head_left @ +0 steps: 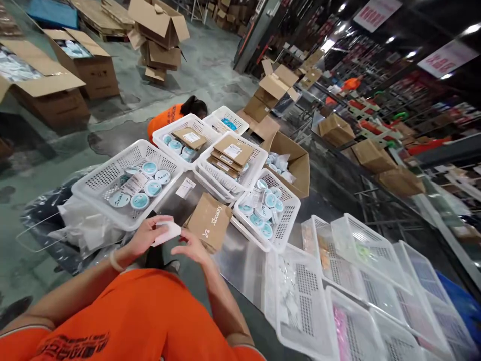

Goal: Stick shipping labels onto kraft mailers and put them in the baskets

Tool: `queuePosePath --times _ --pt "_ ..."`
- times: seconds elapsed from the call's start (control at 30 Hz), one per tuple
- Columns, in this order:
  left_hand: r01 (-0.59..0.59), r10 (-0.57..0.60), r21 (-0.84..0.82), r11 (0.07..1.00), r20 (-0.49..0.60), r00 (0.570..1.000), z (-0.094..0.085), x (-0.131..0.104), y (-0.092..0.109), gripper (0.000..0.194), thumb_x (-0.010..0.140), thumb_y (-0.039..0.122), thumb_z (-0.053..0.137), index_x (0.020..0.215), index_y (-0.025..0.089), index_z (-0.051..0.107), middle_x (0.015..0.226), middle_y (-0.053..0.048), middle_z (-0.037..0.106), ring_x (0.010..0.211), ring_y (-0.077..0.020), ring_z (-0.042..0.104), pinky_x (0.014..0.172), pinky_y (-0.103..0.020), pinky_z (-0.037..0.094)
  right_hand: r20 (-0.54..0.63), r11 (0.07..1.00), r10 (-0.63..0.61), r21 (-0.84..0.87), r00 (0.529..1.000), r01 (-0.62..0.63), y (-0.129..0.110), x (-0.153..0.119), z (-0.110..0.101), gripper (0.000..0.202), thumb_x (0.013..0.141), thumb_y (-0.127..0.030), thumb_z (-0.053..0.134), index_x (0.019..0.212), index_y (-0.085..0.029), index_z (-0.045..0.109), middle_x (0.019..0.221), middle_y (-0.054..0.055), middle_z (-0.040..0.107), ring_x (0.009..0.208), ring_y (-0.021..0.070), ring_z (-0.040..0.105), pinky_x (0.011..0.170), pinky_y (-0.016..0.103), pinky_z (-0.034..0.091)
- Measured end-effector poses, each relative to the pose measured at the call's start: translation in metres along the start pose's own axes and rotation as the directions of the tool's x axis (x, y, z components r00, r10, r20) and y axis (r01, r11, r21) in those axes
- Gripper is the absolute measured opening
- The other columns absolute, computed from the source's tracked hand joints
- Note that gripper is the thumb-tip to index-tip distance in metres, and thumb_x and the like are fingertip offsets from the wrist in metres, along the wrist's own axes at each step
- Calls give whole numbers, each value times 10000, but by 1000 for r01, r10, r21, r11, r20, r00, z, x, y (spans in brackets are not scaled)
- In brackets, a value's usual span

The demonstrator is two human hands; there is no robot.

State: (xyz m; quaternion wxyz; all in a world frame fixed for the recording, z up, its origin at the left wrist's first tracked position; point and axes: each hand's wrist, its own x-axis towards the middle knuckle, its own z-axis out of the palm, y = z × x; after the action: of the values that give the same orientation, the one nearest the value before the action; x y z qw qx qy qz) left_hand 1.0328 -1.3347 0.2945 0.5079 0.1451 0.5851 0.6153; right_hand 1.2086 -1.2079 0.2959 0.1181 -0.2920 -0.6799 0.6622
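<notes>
Seemingly midway, the left hand (145, 237) pinches a white piece (168, 233), not yet set down, beside the right hand (194, 248) (open, perhaps touching it), with brown packets (211, 220) just beyond and labelled packets (233, 151) farther ahead.

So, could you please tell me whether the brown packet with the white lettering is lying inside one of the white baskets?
No, the brown packet tops a stack on the metal table, outside the white baskets.

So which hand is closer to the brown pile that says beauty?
Right. The right hand is just beside the brown pile; the left hand is farther left, holding a white thing.
</notes>
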Motion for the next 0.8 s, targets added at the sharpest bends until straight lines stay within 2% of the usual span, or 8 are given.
queuePosePath --times 0.1,0.2,0.3,0.37,0.43,0.5,0.63,0.8 --pt "69 -73 -129 989 -29 997 3 19 4 839 609 490 1040 1302 122 744 1013 -93 816 780 -202 718 715 -293 570 1 991 72 109 997 -72 22 -7 18 340 717 -506 901 733 -213 729 680 -19 676 679 183 604 689 297 499" --pt "158 -181 -252 955 -72 981 6 29 -3 910 784 541 949 1507 134 575 932 -49 776 733 -181 698 696 -285 563 -210 970 148 221 967 -100 33 -6 27 322 721 -466 860 837 -236 667 605 -70 574 581 147 514 605 257 441" --pt "197 -180 -213 957 96 979 10 17 -17 1045 885 648 846 1699 209 358 915 -18 760 783 -206 721 752 -320 584 -375 965 159 252 913 -65 36 -6 31 362 694 -430 851 930 -258 637 576 -110 525 546 136 480 573 240 408" --pt "142 -122 -94 985 191 974 11 4 -26 1056 747 574 973 1616 201 502 942 -23 780 837 -217 733 799 -326 590 -407 972 130 234 904 -34 37 -6 31 317 705 -431 835 868 -249 634 605 -87 563 579 139 515 606 252 435" --pt "89 -94 35 995 180 979 13 -5 -33 848 585 429 1046 1317 141 728 940 -48 802 832 -215 729 797 -311 583 -398 973 129 228 908 -38 38 -8 31 276 709 -431 824 802 -233 655 654 -50 621 613 146 551 639 271 467" --pt "100 -114 115 988 126 985 15 -9 -35 641 522 363 1027 1063 112 792 908 -71 812 792 -217 724 761 -312 576 -374 965 161 252 913 -68 40 -10 29 262 680 -418 835 791 -223 701 670 -34 652 598 147 545 616 277 463" --pt "156 -169 157 975 74 983 21 -6 -33 612 496 336 982 1029 84 817 853 -83 809 742 -233 726 721 -328 568 -397 968 165 241 903 -70 43 -19 24 242 654 -392 870 787 -216 771 664 -18 696 574 158 554 569 279 450" --pt "183 -199 228 956 50 979 28 -3 -36 609 481 296 961 1037 82 835 874 -101 817 746 -233 720 710 -323 555 -512 1000 -14 -18 859 6 48 -41 29 96 773 -309 815 702 -247 796 710 17 764 695 215 679 722 338 565"
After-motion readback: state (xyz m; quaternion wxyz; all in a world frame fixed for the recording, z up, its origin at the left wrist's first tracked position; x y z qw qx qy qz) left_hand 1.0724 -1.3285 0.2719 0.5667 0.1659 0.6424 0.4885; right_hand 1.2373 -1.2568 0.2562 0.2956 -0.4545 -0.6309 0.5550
